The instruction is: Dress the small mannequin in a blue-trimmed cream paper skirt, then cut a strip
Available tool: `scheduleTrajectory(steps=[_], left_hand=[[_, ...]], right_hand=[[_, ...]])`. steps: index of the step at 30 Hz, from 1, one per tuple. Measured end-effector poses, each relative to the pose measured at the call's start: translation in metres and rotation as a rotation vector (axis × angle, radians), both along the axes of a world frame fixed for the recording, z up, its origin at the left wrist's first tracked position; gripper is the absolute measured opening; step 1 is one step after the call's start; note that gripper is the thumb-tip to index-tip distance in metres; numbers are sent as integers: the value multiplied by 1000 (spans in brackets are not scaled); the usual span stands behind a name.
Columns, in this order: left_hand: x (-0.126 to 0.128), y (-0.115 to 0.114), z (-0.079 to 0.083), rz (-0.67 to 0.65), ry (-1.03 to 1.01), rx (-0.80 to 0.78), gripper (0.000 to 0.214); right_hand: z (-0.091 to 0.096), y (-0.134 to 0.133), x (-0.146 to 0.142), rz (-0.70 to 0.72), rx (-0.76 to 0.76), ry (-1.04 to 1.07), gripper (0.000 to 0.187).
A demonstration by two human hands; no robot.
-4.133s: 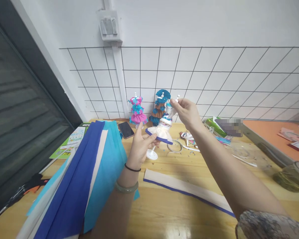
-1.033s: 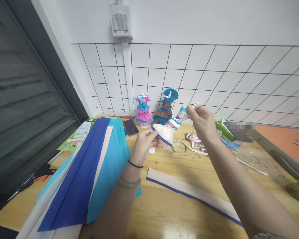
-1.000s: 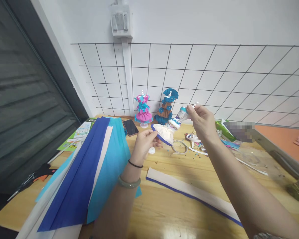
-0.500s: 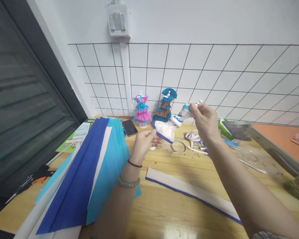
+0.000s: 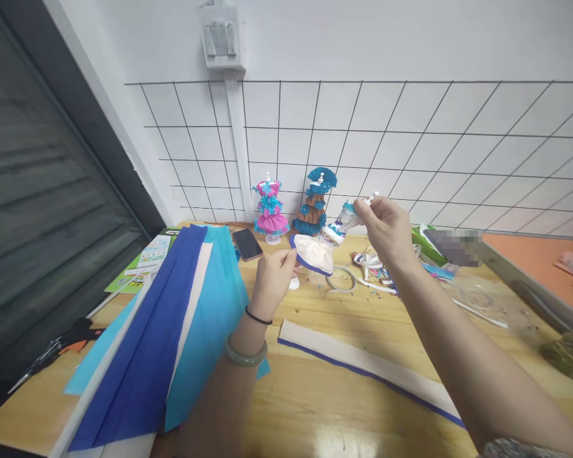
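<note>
While blue and white sheets [image 5: 143, 343] are heaped at the left of the table [image 5: 310, 426], a phone [image 5: 247, 244] is laid just beside them. Next, the left hand [image 5: 274, 278] is listed, its thumb and finger apparently pinched on the blue hem of a pale skirt [image 5: 315, 254]. Behind, a pink dress [image 5: 273, 224] and a brown dress [image 5: 309, 211] are stood upright. By the right hand [image 5: 388, 230], a small mannequin [image 5: 341, 222], dressed in that skirt, is clamped near its top. Below, a pale strip [image 5: 363, 360] is laid flat. Since the earliest view, the mannequin has been tipped further over; the hem is thereby judged easier to reach.
</note>
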State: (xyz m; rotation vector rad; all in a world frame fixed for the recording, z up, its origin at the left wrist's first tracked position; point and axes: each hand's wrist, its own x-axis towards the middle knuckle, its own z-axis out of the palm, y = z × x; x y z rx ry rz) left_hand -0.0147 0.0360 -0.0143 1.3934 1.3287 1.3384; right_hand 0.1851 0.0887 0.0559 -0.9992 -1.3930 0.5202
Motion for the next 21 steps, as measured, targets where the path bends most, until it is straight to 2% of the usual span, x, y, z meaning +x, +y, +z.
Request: scheduleTrajectory(steps=[8, 12, 15, 18, 20, 21], left_hand=[[-1, -8, 6, 97, 336, 58, 31], [-8, -10, 13, 186, 453, 84, 28], [-12, -12, 19, 242, 532, 176, 28], [-12, -12, 22, 132, 519, 315, 34], [-12, -10, 20, 51, 431, 319, 35], [-13, -8, 17, 58, 381, 293, 35]], right_hand=[[6, -2, -4, -11, 39, -44, 33], [7, -6, -4, 1, 31, -68, 32], [6, -9, -7, 60, 4, -111, 29], [6, -12, -12, 160, 12, -157, 24], [9, -12, -14, 195, 40, -171, 23], [11, -13, -14, 195, 54, -168, 22]])
